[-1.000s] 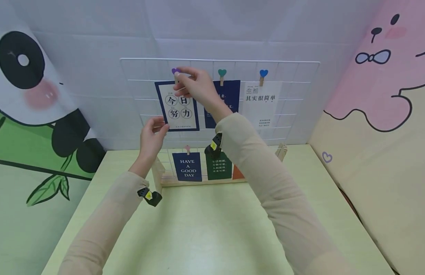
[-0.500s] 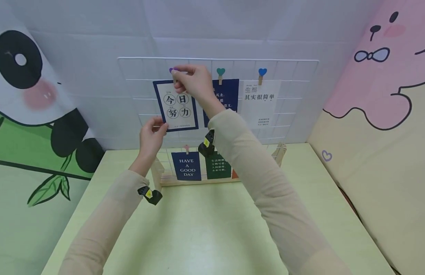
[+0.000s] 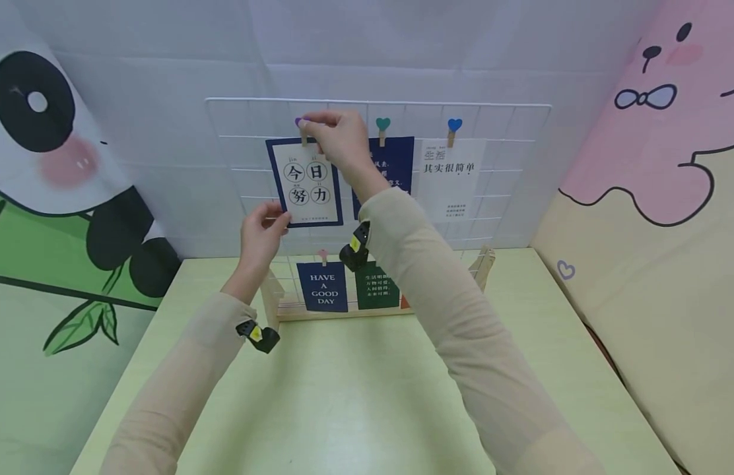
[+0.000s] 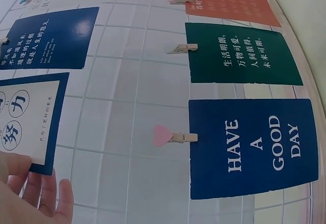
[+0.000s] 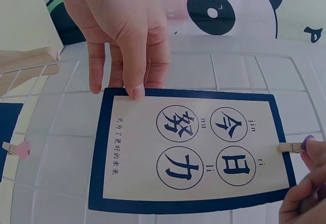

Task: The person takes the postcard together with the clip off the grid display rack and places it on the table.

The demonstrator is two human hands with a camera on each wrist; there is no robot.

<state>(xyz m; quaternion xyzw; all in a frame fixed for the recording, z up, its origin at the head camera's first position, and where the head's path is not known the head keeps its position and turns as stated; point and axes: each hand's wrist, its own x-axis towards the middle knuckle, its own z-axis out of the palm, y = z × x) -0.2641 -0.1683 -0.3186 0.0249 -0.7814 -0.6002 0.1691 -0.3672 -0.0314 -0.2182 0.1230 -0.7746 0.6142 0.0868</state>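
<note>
A white wire grid stands upright on a pale green table. Clipped along its top row are a dark blue card under a teal heart clip and a white card under a blue heart clip. Lower down hang a "Have a good day" card on a pink heart clip, a green card and an orange card. Cartoon panda and pink animal backdrops flank the table.
</note>
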